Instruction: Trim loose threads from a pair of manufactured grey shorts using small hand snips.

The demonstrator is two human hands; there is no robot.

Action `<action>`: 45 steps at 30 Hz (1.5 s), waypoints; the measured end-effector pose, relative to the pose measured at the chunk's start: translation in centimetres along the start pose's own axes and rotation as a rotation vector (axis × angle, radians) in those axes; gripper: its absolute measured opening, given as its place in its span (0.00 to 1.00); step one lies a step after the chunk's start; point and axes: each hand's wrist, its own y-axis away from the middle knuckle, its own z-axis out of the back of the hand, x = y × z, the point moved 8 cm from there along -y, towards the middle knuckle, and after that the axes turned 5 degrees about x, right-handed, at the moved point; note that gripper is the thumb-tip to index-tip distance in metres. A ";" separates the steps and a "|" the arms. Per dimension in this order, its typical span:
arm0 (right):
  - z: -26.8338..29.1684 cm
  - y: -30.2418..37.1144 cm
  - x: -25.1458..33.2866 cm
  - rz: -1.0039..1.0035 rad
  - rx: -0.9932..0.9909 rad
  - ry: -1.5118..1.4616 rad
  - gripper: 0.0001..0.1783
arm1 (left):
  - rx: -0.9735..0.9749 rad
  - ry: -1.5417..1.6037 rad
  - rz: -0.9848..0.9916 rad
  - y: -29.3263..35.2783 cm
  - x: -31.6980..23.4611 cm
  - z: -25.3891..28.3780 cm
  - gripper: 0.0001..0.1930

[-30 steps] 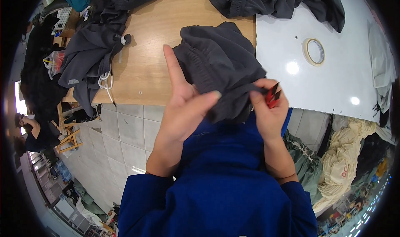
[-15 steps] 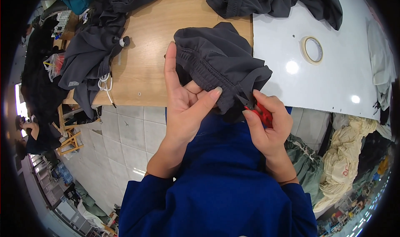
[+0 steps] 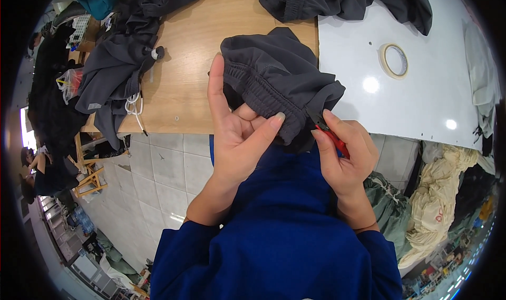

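A dark grey garment (image 3: 279, 68) with a gathered elastic waistband (image 3: 263, 93) lies over the near part of the wooden table. My left hand (image 3: 236, 134) grips the waistband's edge, thumb on top and the index finger stretched up along its left end. In my right hand (image 3: 350, 152) is a pair of small thread snips (image 3: 332, 136) with red handles and dark blades. The blade tips touch or nearly touch the cloth just right of the waistband. Fabric folds hide the fingertips of my left hand.
More dark grey garments lie at the table's far side (image 3: 337, 2) and left (image 3: 110, 71), the left one with a white cord (image 3: 134, 107). A tape roll (image 3: 393, 61) sits on the white board (image 3: 358, 100). Cream cloth bundles (image 3: 435, 205) stand at lower right; a person (image 3: 45, 171) is far left.
My right hand has turned and shifted slightly right, and the snips' blades now look closer together. The left hand has moved a little to the right, still gripping the waistband.
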 end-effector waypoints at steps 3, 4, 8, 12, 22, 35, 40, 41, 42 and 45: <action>0.0 0.0 0.0 0.012 -0.002 0.015 0.17 | 0.027 -0.014 0.011 0.0 0.0 -0.2 0.46; 0.1 0.0 0.1 0.009 -0.004 0.012 0.17 | 0.032 -0.014 0.011 0.0 0.0 -0.2 0.46; 0.1 -0.1 0.1 0.021 0.000 0.034 0.17 | 0.033 -0.034 0.004 -0.1 0.0 -0.2 0.46; 0.2 0.3 -0.3 -0.037 0.003 -0.046 0.16 | 0.009 -0.031 0.003 0.0 -0.1 0.1 0.46; 0.4 1.7 -5.8 -0.390 -0.044 -0.527 0.15 | -0.188 -1.049 0.171 -1.3 -3.9 11.1 0.24; -2.8 2.5 -5.4 -0.420 0.137 -0.651 0.14 | -0.269 -1.311 0.030 -0.9 -0.3 5.7 0.16; -3.7 2.4 -5.9 -0.440 0.102 -0.579 0.14 | -0.052 -1.316 -0.069 -1.3 1.3 4.5 0.12; -3.4 1.7 -5.0 -0.310 0.127 -0.400 0.15 | -0.034 -1.252 0.025 -1.3 1.2 4.4 0.08; -3.2 1.1 -4.1 -0.181 0.151 -0.221 0.15 | -0.033 -1.254 0.026 -1.1 1.1 4.5 0.08; -3.3 0.7 -3.0 -0.056 0.175 0.011 0.16 | 0.043 -0.644 0.359 0.0 3.5 5.9 0.05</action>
